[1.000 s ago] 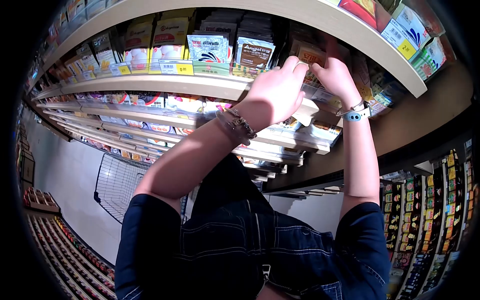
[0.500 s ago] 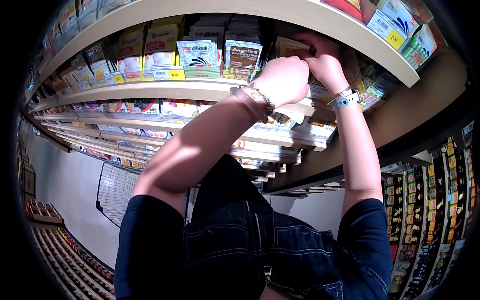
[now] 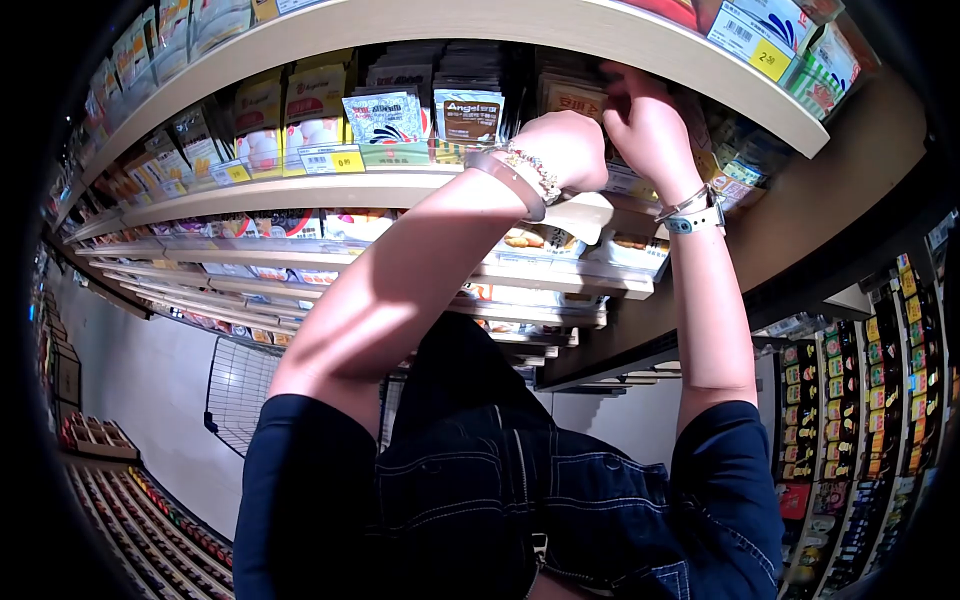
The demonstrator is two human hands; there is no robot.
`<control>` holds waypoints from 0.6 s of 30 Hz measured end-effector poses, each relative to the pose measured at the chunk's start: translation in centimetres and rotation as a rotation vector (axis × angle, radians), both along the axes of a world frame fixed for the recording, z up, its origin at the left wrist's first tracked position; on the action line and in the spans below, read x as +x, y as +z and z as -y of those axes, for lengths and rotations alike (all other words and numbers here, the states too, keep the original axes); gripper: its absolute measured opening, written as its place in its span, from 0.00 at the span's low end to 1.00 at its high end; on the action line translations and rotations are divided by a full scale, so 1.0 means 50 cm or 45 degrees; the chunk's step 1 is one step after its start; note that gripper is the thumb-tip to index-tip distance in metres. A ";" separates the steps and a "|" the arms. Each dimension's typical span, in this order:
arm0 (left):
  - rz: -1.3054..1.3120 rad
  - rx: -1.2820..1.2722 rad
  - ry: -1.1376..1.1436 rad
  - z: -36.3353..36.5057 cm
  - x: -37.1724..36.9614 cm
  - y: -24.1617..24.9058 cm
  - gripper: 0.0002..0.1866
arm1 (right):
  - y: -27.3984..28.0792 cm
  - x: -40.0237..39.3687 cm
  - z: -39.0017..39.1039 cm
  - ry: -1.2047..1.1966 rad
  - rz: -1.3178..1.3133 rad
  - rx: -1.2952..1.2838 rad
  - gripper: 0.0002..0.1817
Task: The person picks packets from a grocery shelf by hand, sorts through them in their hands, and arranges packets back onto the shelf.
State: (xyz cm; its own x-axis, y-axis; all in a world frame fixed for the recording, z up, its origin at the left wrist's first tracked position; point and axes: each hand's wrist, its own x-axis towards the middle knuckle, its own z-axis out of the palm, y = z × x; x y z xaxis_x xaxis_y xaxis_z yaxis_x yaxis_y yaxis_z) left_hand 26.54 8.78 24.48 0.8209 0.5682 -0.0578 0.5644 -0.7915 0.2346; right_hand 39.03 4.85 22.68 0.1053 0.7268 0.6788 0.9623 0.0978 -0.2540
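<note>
My left hand [image 3: 568,150], with bracelets at its wrist, is at the front edge of the upper shelf, its fingers curled; what they hold, if anything, is hidden. Beside it on the right, my right hand [image 3: 645,125] reaches in under the shelf above, thumb raised and the other fingertips lost in shadow. Between and behind the hands stands a row of tan packets [image 3: 574,98]. Just left of my left hand are brown Angel packets [image 3: 470,116], then white and blue packets [image 3: 386,118].
The upper shelf board [image 3: 420,28] curves above the hands. Lower shelves [image 3: 560,272] with packets step down below them. A wire shopping cart [image 3: 238,390] stands on the floor at lower left. Shelves of jars [image 3: 840,400] are at the right.
The view has shifted slightly. My left hand has drawn a little down and left from my right hand, and more of the tan packets shows between them.
</note>
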 end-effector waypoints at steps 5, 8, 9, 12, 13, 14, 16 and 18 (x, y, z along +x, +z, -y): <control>0.031 -0.011 0.012 -0.001 0.002 -0.004 0.21 | -0.001 0.024 -0.024 0.156 0.020 -0.007 0.22; -0.030 -0.056 0.036 0.000 0.002 0.008 0.12 | 0.009 0.022 -0.016 0.148 0.100 -0.035 0.21; -0.059 -0.083 0.049 0.002 0.003 0.014 0.13 | 0.013 0.018 -0.012 0.029 0.103 -0.018 0.19; -0.037 -0.087 0.107 0.006 0.007 0.015 0.14 | 0.029 -0.004 0.012 -0.154 -0.184 -0.074 0.17; -0.066 -0.068 0.097 0.007 0.008 0.016 0.14 | 0.037 -0.019 0.027 -0.094 -0.479 -0.164 0.17; -0.094 -0.049 0.089 0.008 0.008 0.017 0.14 | 0.043 -0.027 0.033 -0.032 -0.772 -0.254 0.18; -0.085 -0.042 0.094 0.005 0.010 0.012 0.14 | 0.019 -0.033 0.016 -0.028 -0.505 -0.121 0.19; -0.015 -0.062 0.114 -0.006 0.019 -0.007 0.14 | 0.054 -0.046 0.026 -0.222 -0.428 -0.467 0.20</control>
